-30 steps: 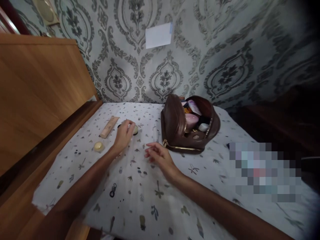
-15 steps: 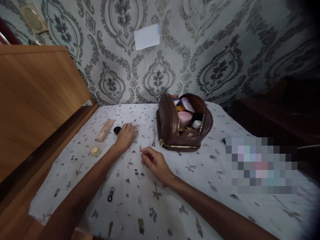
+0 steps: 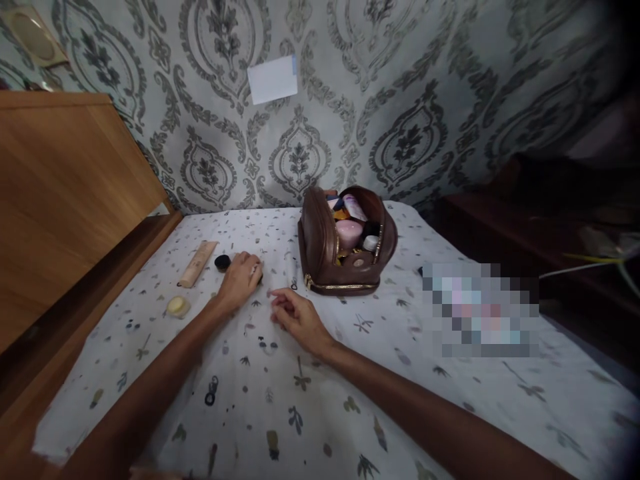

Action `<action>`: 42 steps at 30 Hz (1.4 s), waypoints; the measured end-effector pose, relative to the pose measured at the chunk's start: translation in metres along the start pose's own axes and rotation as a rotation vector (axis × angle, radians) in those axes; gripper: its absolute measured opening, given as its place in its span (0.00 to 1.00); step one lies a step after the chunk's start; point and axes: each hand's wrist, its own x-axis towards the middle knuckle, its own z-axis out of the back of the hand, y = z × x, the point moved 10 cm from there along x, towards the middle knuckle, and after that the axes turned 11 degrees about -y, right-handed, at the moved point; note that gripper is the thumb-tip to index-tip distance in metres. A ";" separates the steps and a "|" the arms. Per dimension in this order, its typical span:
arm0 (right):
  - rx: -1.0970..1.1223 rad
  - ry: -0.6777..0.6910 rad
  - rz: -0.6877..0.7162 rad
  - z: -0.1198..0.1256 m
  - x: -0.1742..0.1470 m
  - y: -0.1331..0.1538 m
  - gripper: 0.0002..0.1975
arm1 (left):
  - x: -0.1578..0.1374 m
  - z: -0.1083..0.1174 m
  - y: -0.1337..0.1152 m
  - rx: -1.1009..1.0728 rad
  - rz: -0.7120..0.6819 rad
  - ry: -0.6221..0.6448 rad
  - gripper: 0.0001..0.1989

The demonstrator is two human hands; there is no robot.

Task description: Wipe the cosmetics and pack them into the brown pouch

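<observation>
My left hand [image 3: 241, 283] is low over the printed cloth, its fingers bent round something small that I cannot make out; only a bit of it shows at the fingertips. Just left of that hand is a small round jar with a black lid [image 3: 223, 263]. Farther left lie a beige tube [image 3: 199, 264] and a small pot with a pale yellow top [image 3: 178, 307]. My right hand [image 3: 301, 321] hovers near the middle, loosely curled, thumb and forefinger apart, nothing seen in it. Beyond it stands an unzipped brown cosmetic bag [image 3: 316, 233] with several items inside, among them a pink rounded one [image 3: 349, 234].
A wooden panel [image 3: 65, 200] borders the left side. The patterned wall [image 3: 300, 160] rises behind the cloth-covered surface [image 3: 300, 427], with a white paper [image 3: 273, 81] on it. At right lies a blurred-out flat object [image 3: 480, 310], and a white cable [image 3: 570, 269] runs beyond it.
The view has swung slightly right, so everything sits farther left. My left fingers have drawn in, and a bit of something now shows at their tips. My right hand keeps its curled pose.
</observation>
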 end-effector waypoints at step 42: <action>-0.189 -0.183 0.410 0.016 -0.014 0.043 0.19 | -0.075 -0.006 -0.009 -0.983 0.827 -0.103 0.33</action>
